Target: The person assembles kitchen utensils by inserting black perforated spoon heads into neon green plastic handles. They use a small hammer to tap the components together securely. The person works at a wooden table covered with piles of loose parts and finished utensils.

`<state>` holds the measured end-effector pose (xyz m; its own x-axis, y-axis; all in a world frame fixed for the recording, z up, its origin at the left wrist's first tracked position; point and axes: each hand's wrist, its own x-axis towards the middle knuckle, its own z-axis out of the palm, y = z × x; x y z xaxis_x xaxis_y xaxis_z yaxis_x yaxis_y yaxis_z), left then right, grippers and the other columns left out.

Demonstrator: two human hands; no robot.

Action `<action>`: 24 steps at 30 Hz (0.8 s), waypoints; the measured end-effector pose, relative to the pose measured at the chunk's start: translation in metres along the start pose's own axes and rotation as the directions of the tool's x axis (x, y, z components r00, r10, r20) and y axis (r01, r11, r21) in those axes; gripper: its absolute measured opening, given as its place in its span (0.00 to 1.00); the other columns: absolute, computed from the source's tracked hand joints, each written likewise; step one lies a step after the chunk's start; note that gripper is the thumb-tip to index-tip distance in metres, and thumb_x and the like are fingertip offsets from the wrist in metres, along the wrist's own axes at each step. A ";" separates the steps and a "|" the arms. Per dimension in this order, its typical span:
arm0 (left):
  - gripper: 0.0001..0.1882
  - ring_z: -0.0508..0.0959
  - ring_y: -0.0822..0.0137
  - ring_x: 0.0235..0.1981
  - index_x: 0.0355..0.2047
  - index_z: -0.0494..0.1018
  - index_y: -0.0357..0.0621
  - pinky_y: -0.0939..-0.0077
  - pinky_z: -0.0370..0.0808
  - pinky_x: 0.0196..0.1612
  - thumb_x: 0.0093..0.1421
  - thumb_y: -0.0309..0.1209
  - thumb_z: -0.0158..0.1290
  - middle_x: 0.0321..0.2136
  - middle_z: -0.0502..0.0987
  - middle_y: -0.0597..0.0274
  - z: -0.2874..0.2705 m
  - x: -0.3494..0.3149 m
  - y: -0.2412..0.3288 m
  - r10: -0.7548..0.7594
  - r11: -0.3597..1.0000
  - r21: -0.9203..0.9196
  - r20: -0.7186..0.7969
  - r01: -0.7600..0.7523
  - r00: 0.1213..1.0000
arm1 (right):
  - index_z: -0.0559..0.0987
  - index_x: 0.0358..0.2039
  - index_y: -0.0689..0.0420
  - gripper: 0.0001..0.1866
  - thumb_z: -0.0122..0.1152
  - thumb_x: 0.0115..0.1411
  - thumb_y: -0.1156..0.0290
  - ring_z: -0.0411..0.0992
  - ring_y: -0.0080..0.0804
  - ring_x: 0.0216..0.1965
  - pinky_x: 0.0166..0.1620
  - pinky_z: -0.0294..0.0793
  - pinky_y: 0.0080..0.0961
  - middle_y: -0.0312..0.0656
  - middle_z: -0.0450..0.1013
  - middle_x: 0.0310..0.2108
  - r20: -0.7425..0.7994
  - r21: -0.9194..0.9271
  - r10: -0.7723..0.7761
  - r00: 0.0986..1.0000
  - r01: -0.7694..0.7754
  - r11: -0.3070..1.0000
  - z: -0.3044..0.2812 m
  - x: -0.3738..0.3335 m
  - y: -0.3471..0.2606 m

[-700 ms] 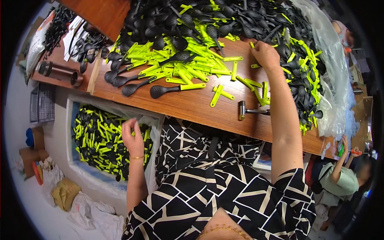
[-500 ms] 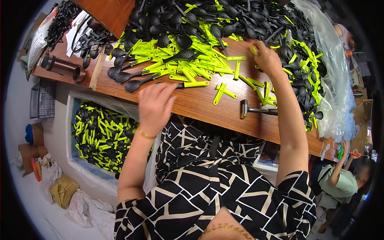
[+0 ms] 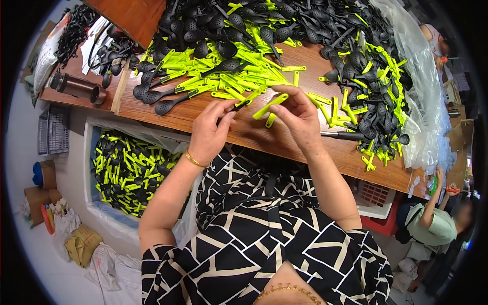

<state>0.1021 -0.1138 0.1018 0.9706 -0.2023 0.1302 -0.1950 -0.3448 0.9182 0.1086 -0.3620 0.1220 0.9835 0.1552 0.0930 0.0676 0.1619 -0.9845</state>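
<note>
My left hand is closed around a black shaft near the table's front edge. A lime-green piece lies at the shaft's far end, and the rest of this utensil is hidden by the fingers. Just to the right, my right hand pinches a loose lime-green handle between thumb and fingers, tilted toward the left hand. Beyond both hands spreads a heap of lime-green handles. Black perforated spoons rest to the left, some with green handles on them.
A hammer lies by my right wrist, its head hidden. Black spoons pile up at the back and right. Below left, a lined bin holds green-handled utensils. A brown flask lies far left. Another person is at far right.
My right hand has come from the back right to the front middle, bringing a green handle. My left hand has moved right and closed on a black shaft. The hammer's head became hidden.
</note>
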 end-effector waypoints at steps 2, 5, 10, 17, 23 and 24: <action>0.15 0.84 0.70 0.39 0.57 0.78 0.36 0.77 0.80 0.46 0.72 0.24 0.58 0.47 0.83 0.60 0.012 -0.014 0.002 -0.226 0.891 -0.397 0.040 0.222 0.973 | 0.78 0.60 0.60 0.21 0.69 0.68 0.78 0.79 0.21 0.47 0.54 0.78 0.21 0.37 0.80 0.48 -0.001 0.030 0.014 1.000 -0.014 0.999 0.012 0.000 -0.005; 0.15 0.83 0.74 0.39 0.57 0.77 0.34 0.81 0.79 0.47 0.74 0.26 0.58 0.47 0.82 0.59 0.023 -0.026 0.013 -0.326 0.755 -0.573 0.092 0.318 0.941 | 0.78 0.60 0.60 0.20 0.70 0.68 0.77 0.80 0.23 0.48 0.53 0.80 0.21 0.38 0.81 0.50 0.035 -0.024 0.042 0.998 -0.042 0.999 0.010 0.005 -0.004; 0.15 0.79 0.77 0.36 0.59 0.73 0.35 0.82 0.78 0.44 0.74 0.26 0.56 0.46 0.81 0.60 0.033 -0.035 0.021 -0.285 0.737 -0.620 0.075 0.269 0.956 | 0.80 0.58 0.60 0.19 0.70 0.68 0.78 0.80 0.23 0.49 0.53 0.80 0.21 0.37 0.81 0.50 0.063 -0.063 0.024 0.998 -0.020 0.998 0.012 0.002 -0.008; 0.14 0.80 0.77 0.31 0.56 0.73 0.35 0.83 0.79 0.37 0.73 0.25 0.58 0.42 0.80 0.61 0.043 -0.049 0.020 -0.295 0.774 -0.573 0.051 0.270 0.954 | 0.83 0.58 0.58 0.22 0.73 0.63 0.78 0.78 0.22 0.46 0.47 0.81 0.21 0.39 0.77 0.49 0.129 -0.452 -0.010 0.992 0.068 0.889 0.019 0.003 -0.024; 0.14 0.79 0.78 0.29 0.53 0.74 0.35 0.85 0.77 0.34 0.72 0.28 0.61 0.38 0.81 0.60 0.049 -0.060 0.010 -0.356 0.699 -0.649 0.048 0.300 0.933 | 0.83 0.58 0.56 0.24 0.75 0.59 0.77 0.79 0.30 0.42 0.44 0.80 0.26 0.42 0.77 0.46 0.156 -0.545 -0.098 0.983 0.169 0.821 0.026 -0.004 -0.014; 0.13 0.78 0.78 0.29 0.53 0.74 0.35 0.85 0.76 0.34 0.72 0.28 0.61 0.37 0.82 0.60 0.051 -0.064 0.009 -0.369 0.676 -0.670 0.052 0.306 0.928 | 0.83 0.57 0.56 0.25 0.75 0.59 0.76 0.79 0.32 0.41 0.44 0.80 0.28 0.43 0.77 0.45 0.159 -0.549 -0.129 0.979 0.196 0.813 0.026 -0.007 -0.010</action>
<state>0.0315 -0.1506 0.0825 0.9653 -0.1083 -0.2375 0.2601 0.3196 0.9112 0.0970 -0.3397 0.1353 0.9273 0.2856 0.2421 0.3402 -0.3728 -0.8633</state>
